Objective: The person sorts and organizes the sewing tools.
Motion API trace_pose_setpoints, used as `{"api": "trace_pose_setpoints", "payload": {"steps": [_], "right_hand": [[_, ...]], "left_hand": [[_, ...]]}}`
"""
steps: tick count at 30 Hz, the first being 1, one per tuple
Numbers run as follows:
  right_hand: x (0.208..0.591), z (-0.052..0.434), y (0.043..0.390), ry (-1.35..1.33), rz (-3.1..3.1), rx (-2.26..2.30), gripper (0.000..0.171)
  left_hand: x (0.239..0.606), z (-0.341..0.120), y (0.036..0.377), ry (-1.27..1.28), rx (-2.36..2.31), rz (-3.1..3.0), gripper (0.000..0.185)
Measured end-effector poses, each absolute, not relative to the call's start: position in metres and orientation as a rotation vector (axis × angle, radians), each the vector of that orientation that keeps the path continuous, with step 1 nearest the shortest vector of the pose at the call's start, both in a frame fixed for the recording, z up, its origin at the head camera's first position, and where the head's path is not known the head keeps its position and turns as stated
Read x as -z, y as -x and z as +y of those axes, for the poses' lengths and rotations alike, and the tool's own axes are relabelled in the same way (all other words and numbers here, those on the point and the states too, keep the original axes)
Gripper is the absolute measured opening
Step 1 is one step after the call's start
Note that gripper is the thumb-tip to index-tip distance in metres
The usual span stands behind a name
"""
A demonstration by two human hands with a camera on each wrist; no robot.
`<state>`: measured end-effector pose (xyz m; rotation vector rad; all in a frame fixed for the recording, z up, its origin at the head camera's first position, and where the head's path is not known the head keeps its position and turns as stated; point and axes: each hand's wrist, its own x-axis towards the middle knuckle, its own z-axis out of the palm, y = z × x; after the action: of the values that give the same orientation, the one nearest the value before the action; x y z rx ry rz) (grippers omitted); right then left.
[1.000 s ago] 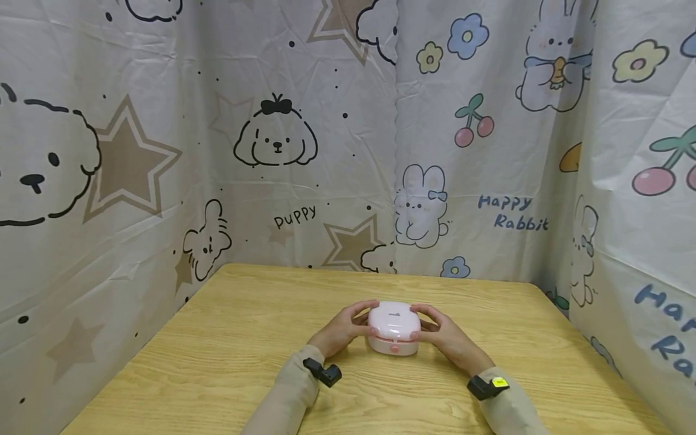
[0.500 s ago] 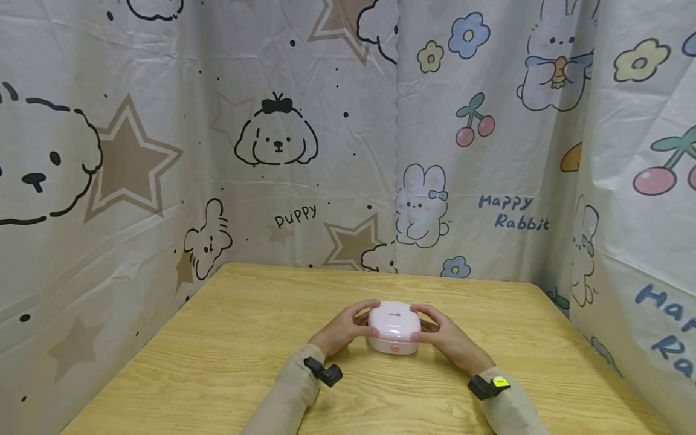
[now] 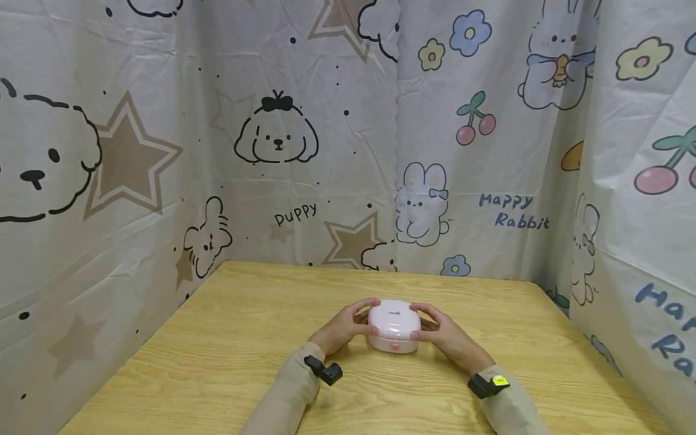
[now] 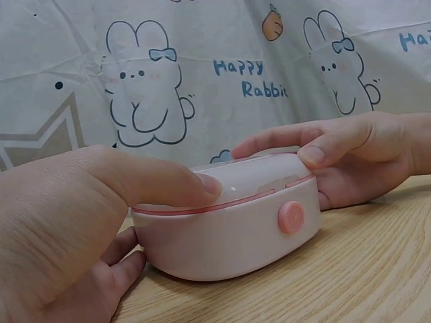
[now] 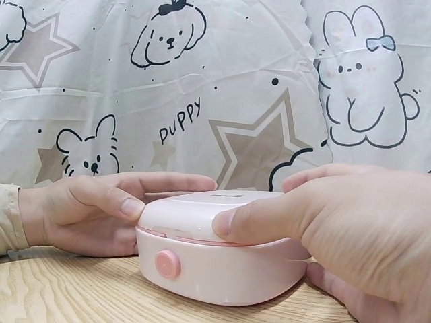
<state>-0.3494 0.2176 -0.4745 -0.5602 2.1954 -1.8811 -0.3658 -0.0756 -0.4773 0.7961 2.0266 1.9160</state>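
A small glossy pale-pink box [image 3: 394,323] with a rounded lid sits on the wooden table between both hands. Its front carries a round pink button [image 4: 291,217], and a thin red-pink seam runs between lid [image 5: 182,214] and base [image 5: 222,272]. My left hand [image 3: 341,329] grips the box's left side, thumb on the lid's front edge and forefinger at its back corner. On the opposite side my right hand [image 3: 447,338] holds it the same way, with its thumb pressed on the lid near the seam. Lower fingers of both hands lie against the base sides, partly hidden.
The light wood table [image 3: 244,374] extends around the box. Printed curtains with puppies, stars and rabbits [image 3: 304,121] enclose its back and sides. Black wrist cameras are strapped over the beige left sleeve [image 3: 290,386] and right sleeve [image 3: 511,408].
The lid has come down against the base, and the pink gap along the front has narrowed to a thin line. Both hands keep their places on the box.
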Motion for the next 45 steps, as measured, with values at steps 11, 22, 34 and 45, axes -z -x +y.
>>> {"api": "trace_pose_setpoints", "payload": {"steps": [11, 22, 34, 45], "right_hand": [[0.473, 0.216, 0.346, 0.536, 2.191, 1.888, 0.073], [0.473, 0.215, 0.347, 0.528, 2.192, 1.888, 0.071], [0.459, 0.215, 0.344, 0.47, 2.284, 1.793, 0.075], [0.426, 0.21, 0.337, 0.625, 2.857, 1.447, 0.067]], "left_hand": [[0.479, -0.075, 0.365, -0.795, -1.913, 2.026, 0.067], [0.477, -0.074, 0.365, -0.811, -1.897, 2.051, 0.066], [0.471, -0.07, 0.368, -0.78, -1.906, 2.161, 0.072], [0.446, -0.062, 0.359, -0.832, -1.497, 2.913, 0.079]]}}
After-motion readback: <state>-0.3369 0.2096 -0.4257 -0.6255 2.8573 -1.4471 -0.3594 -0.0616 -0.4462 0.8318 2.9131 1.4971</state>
